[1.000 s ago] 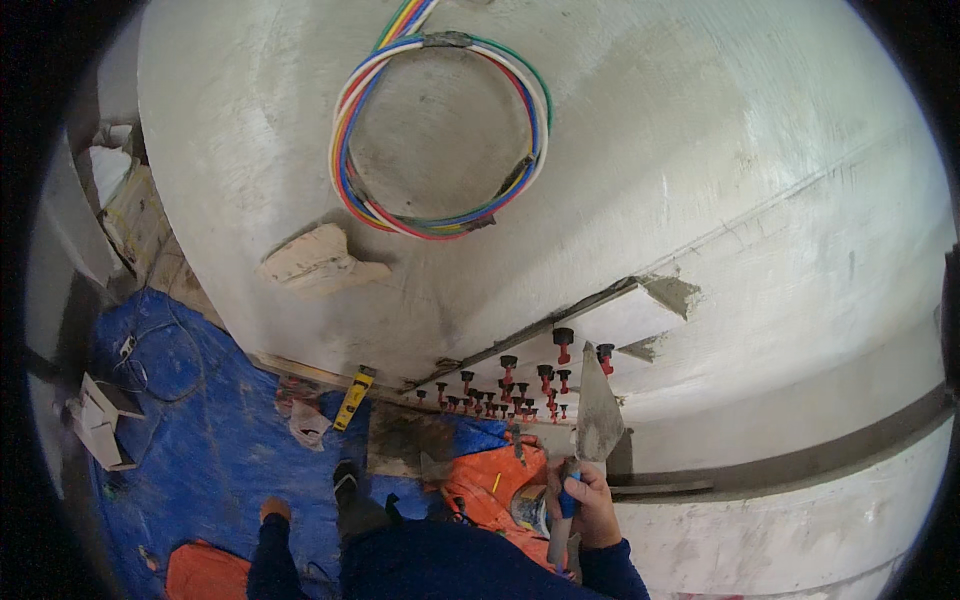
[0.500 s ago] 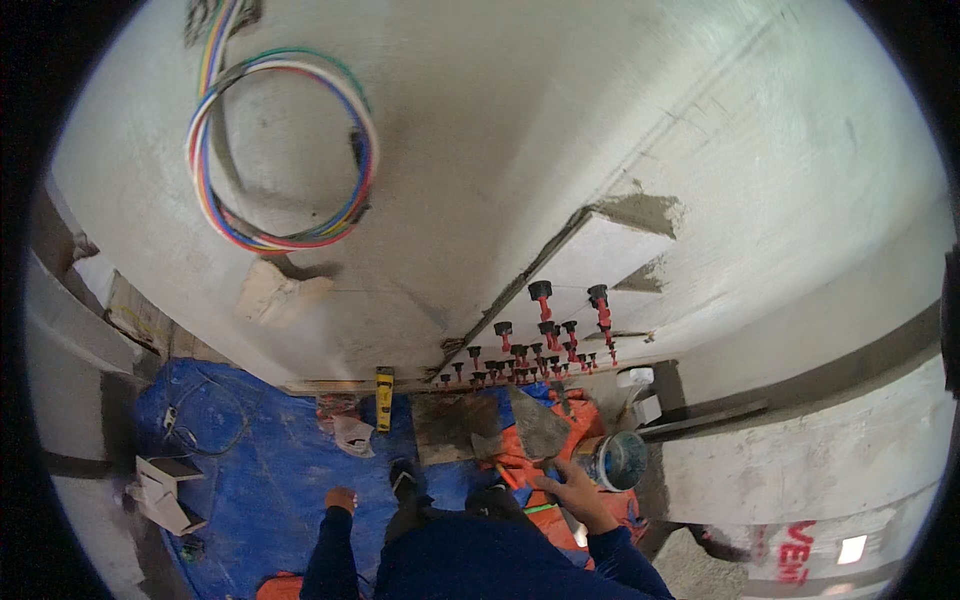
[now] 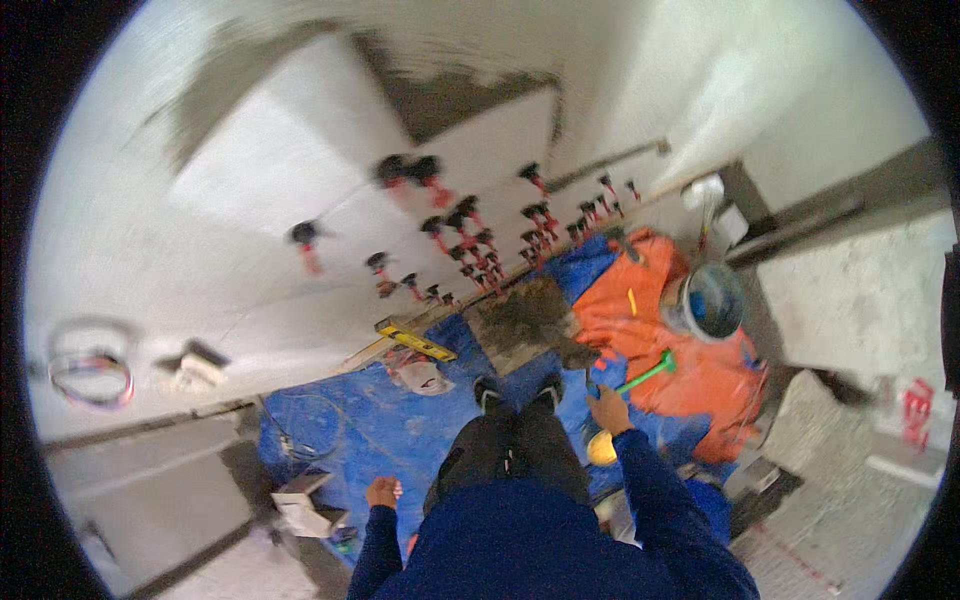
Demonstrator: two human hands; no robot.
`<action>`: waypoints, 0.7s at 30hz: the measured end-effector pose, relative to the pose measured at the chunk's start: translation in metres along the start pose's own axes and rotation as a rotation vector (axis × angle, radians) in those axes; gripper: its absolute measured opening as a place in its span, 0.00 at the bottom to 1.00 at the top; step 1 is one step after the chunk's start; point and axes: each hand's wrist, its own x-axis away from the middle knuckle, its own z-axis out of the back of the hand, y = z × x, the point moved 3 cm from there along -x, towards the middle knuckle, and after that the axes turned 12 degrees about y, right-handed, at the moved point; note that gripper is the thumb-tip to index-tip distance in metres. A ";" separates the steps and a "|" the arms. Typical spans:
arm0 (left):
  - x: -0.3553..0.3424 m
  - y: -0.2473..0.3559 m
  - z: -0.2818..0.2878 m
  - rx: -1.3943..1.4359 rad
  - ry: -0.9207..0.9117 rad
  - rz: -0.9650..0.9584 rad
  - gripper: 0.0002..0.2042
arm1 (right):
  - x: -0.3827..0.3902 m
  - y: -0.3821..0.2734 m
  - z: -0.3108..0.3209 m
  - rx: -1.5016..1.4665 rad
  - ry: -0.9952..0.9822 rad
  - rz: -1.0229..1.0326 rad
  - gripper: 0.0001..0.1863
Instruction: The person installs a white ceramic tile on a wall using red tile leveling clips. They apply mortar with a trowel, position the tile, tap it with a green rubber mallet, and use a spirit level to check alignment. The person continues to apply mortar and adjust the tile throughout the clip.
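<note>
Blue tarpaulin covered the floor beneath the person's black shoes. The right hand was closed around a blue-handled tool, raised just in front of the right shoe; the tool's working end was too blurred to identify. The left hand hung low at the left side, fingers loosely curled and holding nothing, above the tarpaulin near a small pale block.

A green-handled tool lay just beside the right hand on an orange sheet. A blue bucket stood on that sheet, further right. A patch of grey-brown mortar lay directly ahead of the shoes, between them and the wall. A yellow spirit level rested at the wall base, left of the mortar.

White wall tiles carried rows of red-and-black levelling clips along their joints. A coil of multicoloured cable hung on the wall at far left, well apart from both hands.
</note>
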 end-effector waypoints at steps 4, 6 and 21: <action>0.069 0.021 -0.035 -0.973 0.321 -0.547 0.16 | -0.026 0.035 -0.108 -0.273 0.047 -0.115 0.26; 0.081 0.027 -0.069 -0.998 0.314 -0.464 0.17 | -0.036 0.041 -0.148 -0.293 -0.038 -0.235 0.26; -0.088 -0.059 -0.151 -0.832 0.182 0.449 0.29 | -0.125 0.111 -0.436 -0.117 0.044 -0.436 0.28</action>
